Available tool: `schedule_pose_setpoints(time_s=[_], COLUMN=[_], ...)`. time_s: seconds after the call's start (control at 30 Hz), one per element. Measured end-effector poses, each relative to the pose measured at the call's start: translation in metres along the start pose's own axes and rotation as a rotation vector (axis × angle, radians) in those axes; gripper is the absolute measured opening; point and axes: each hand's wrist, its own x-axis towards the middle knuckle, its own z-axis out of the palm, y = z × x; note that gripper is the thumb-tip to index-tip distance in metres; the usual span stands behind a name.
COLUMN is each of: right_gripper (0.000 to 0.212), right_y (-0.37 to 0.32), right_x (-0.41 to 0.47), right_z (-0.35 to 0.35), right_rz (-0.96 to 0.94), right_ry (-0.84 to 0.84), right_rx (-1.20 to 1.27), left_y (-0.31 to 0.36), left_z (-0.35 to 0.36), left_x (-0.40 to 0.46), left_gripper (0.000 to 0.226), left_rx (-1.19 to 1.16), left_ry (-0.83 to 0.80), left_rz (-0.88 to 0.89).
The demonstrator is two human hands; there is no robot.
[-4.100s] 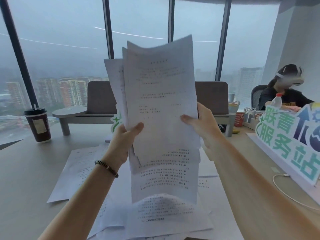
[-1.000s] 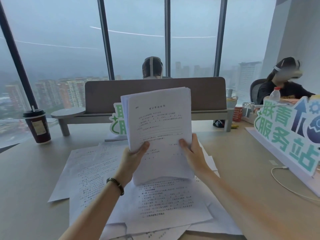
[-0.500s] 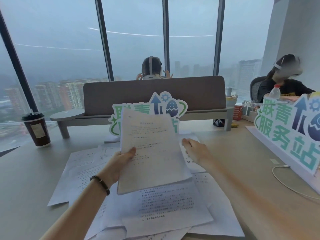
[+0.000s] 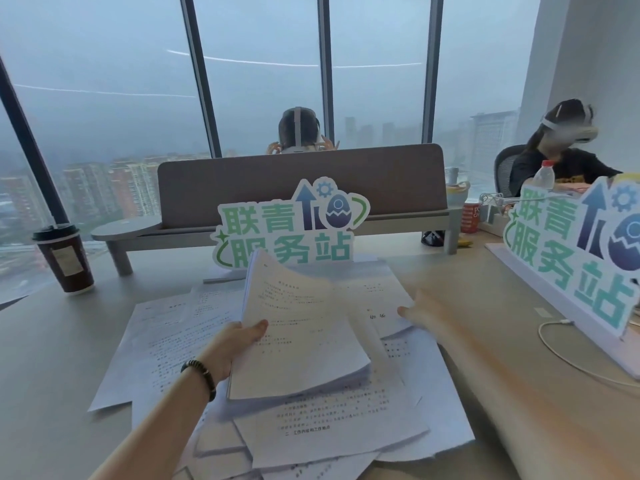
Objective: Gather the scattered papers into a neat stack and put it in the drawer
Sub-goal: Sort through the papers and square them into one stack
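A stack of papers (image 4: pixel 298 344) is gripped at its left edge by the left hand (image 4: pixel 235 344), the thumb lying on the top sheet and the fingers hidden beneath. A dark bead bracelet (image 4: pixel 199 374) is worn on that wrist. The stack is held just above the table, its long axis running away from the person, the far end raised and curling, the near end drooping towards the loose sheets (image 4: pixel 332 427) below. The right hand (image 4: pixel 420 311) is blurred; it is seen at the right edge of a separate sheet (image 4: pixel 377 299) lying beside the stack, the thumb extended, and whether that sheet is grasped cannot be told.

More scattered papers (image 4: pixel 166 334) are spread over a pale wooden table (image 4: pixel 45 375). A lidded coffee cup (image 4: pixel 65 259) is stood at the far left; its contents cannot be seen. A green lettered sign (image 4: pixel 287 230) is placed behind the papers, and a second sign (image 4: pixel 575 247) with a white cable (image 4: pixel 568 351) at the right. A grey divider (image 4: pixel 301 181) is set beyond, in front of tall windows (image 4: pixel 104 81) showing a hazy city. Two people wearing headsets are seated further off.
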Motion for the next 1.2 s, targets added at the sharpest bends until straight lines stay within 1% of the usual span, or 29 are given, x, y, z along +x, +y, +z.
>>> schedule_pose_setpoints(time_s=[0.03, 0.13, 0.33, 0.43, 0.5, 0.53, 0.63, 0.67, 0.77, 0.87, 0.97, 1.03, 1.13, 1.2], right_gripper=[0.046, 0.053, 0.066, 0.059, 0.065, 0.062, 0.032, 0.027, 0.037, 0.044, 0.048, 0.059, 0.085, 0.096], right_y=[0.003, 0.010, 0.014, 0.014, 0.014, 0.015, 0.018, 0.018, 0.018, 0.017, 0.010, 0.004, 0.001, 0.001], right_x=[0.000, 0.001, 0.005, 0.005, 0.003, 0.003, 0.010, 0.009, 0.010, 0.006, -0.004, -0.012, -0.015, -0.016], right_z=[0.000, -0.001, -0.005, -0.004, -0.002, -0.001, -0.001, -0.002, -0.008, -0.009, -0.003, 0.005, 0.015, 0.014], right_rz=[0.017, 0.042, -0.018, 0.001, 0.019, 0.017, -0.008, -0.021, 0.000, 0.017, -0.030, -0.096, -0.212, -0.213], right_ry=[0.011, 0.004, -0.078, -0.066, -0.036, -0.029, -0.032, -0.045, -0.127, -0.216, -0.279, -0.254, -0.144, -0.126], right_rx=[0.038, 0.080, 0.227, 0.209, 0.140, 0.133, 0.147, 0.148, 0.154, 0.213, 0.208, 0.135, -0.039, -0.073], left_y=[0.001, 0.005, 0.015, 0.017, 0.016, 0.016, 0.015, 0.014, 0.012, 0.010, 0.008, 0.006, 0.007, 0.009], left_z=[0.002, 0.009, 0.027, 0.029, 0.029, 0.029, 0.028, 0.027, 0.020, 0.016, 0.019, 0.022, 0.024, 0.023], left_x=[-0.001, -0.001, -0.004, -0.003, -0.003, -0.003, -0.004, -0.002, 0.000, -0.001, -0.004, -0.003, -0.003, -0.003], left_gripper=[0.038, 0.040, 0.036, 0.033, 0.032, 0.031, 0.030, 0.031, 0.030, 0.023, 0.019, 0.021, 0.021, 0.020], left_rx=[0.003, 0.010, 0.006, -0.014, -0.035, -0.038, -0.053, -0.072, -0.147, -0.187, -0.186, -0.178, -0.185, -0.204], left_ry=[0.001, -0.004, 0.009, 0.017, 0.019, 0.020, 0.008, 0.004, 0.003, 0.002, 0.009, 0.010, -0.006, -0.017], left_rz=[-0.003, -0.010, -0.008, 0.005, 0.015, 0.021, 0.033, 0.035, 0.040, 0.051, 0.049, 0.040, 0.037, 0.037])
